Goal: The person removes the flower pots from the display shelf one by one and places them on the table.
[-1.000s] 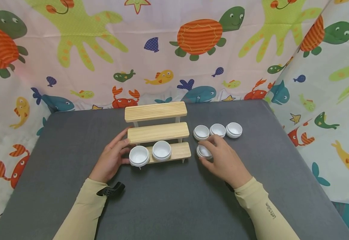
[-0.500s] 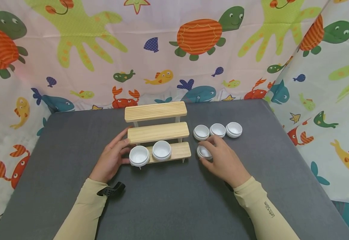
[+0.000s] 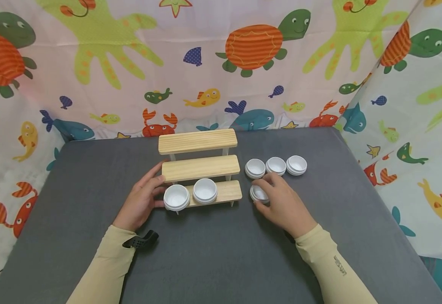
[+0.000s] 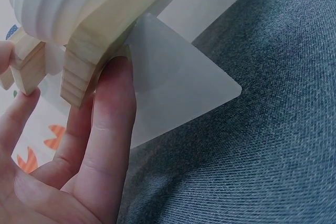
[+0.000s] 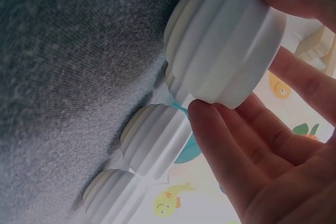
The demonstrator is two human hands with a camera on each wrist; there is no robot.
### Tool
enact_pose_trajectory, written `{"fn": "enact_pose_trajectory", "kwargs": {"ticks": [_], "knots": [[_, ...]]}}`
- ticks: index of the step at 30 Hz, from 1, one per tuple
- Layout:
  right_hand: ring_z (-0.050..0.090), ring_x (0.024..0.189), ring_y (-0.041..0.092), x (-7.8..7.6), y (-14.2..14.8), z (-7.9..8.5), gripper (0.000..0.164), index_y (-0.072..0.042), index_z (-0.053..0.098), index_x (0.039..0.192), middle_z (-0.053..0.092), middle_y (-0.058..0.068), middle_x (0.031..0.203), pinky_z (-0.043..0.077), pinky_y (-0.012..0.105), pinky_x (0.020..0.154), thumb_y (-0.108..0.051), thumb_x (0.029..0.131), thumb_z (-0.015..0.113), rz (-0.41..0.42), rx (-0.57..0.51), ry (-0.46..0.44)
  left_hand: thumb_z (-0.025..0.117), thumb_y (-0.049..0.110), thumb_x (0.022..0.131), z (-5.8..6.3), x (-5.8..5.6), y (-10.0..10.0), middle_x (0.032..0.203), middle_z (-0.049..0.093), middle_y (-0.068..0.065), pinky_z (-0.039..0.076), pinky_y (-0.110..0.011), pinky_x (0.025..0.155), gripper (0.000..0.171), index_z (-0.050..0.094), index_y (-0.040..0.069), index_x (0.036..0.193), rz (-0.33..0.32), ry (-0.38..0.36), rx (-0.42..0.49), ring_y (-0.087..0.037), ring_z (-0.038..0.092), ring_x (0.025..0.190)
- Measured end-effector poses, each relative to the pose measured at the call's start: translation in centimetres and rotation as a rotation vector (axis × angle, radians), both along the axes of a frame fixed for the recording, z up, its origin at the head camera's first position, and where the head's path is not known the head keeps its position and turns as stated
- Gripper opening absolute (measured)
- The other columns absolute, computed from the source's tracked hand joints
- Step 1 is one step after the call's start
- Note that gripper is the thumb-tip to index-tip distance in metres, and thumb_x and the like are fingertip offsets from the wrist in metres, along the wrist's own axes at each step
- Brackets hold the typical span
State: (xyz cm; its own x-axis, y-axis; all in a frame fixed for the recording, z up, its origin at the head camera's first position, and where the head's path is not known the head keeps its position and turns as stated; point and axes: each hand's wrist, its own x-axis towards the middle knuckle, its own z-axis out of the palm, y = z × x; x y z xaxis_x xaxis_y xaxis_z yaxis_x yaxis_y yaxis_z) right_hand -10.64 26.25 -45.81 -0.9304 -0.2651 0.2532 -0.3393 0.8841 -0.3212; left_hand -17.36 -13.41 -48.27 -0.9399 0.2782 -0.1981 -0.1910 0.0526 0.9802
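A three-step wooden display stand point(image 3: 201, 168) rests on the grey cloth. My left hand point(image 3: 139, 203) grips its left end, thumb at the middle step, other fingers by the lowest one. In the left wrist view a fingertip presses the underside of a wooden step point(image 4: 92, 51), beside a translucent support point(image 4: 184, 77). On the lowest step sit two white ribbed bowls, one at the left end point(image 3: 176, 196) and one mid-step point(image 3: 204, 191). Right of the stand, my right hand point(image 3: 284, 207) pinches another white bowl point(image 5: 223, 45) between thumb and fingers; the hand partly covers it in the head view.
Behind the right hand, three similar bowls stand in a row: left point(image 3: 255, 167), middle point(image 3: 275, 164) and right point(image 3: 296, 164). The grey tabletop point(image 3: 205, 257) extends toward me. A curtain point(image 3: 202, 76) printed with sea animals borders the back and sides.
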Motion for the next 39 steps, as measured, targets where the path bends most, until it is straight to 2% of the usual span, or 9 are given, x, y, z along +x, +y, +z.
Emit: {"fn": "enact_pose_trajectory", "kwargs": {"ticks": [8, 27, 32, 39], "knots": [[0.065, 0.108, 0.027, -0.2, -0.1, 0.1, 0.043, -0.015, 0.074, 0.128, 0.063, 0.009, 0.122, 0.060, 0.049, 0.091, -0.018, 0.087, 0.089, 0.003, 0.001, -0.011, 0.053, 0.050, 0.113, -0.1, 0.0, -0.3, 0.165, 0.045, -0.014, 0.064, -0.046, 0.086, 0.061, 0.031, 0.044, 0.169, -0.003, -0.003, 0.000, -0.029, 0.062, 0.131], [0.066, 0.106, 0.029, -0.8, 0.0, 0.0, 0.045, -0.015, 0.073, 0.128, 0.064, 0.010, 0.120, 0.059, 0.050, 0.091, -0.016, 0.087, 0.090, 0.015, -0.003, -0.012, 0.055, 0.049, 0.112, 0.1, 0.2, -0.4, 0.158, 0.052, -0.016, 0.064, -0.042, 0.085, 0.063, 0.031, 0.042, 0.170, 0.013, -0.005, 0.016, -0.020, 0.069, 0.121], [0.065, 0.108, 0.029, -0.5, 0.1, 0.3, 0.048, -0.015, 0.073, 0.132, 0.063, 0.010, 0.123, 0.059, 0.050, 0.092, -0.021, 0.088, 0.089, -0.001, 0.000, -0.035, 0.056, 0.048, 0.112, 0.0, 0.0, -0.2, 0.152, 0.056, -0.013, 0.065, -0.042, 0.085, 0.061, 0.034, 0.043, 0.168, 0.004, -0.007, 0.034, -0.020, 0.071, 0.119], [0.067, 0.108, 0.029, -0.8, -0.4, 1.7, 0.049, -0.015, 0.074, 0.134, 0.064, 0.010, 0.125, 0.061, 0.050, 0.091, -0.027, 0.089, 0.089, 0.002, -0.019, 0.020, 0.055, 0.047, 0.112, 0.3, -0.1, -0.1, 0.155, 0.054, -0.015, 0.065, -0.042, 0.085, 0.060, 0.034, 0.042, 0.168, 0.007, -0.006, 0.018, -0.020, 0.070, 0.118]]}}
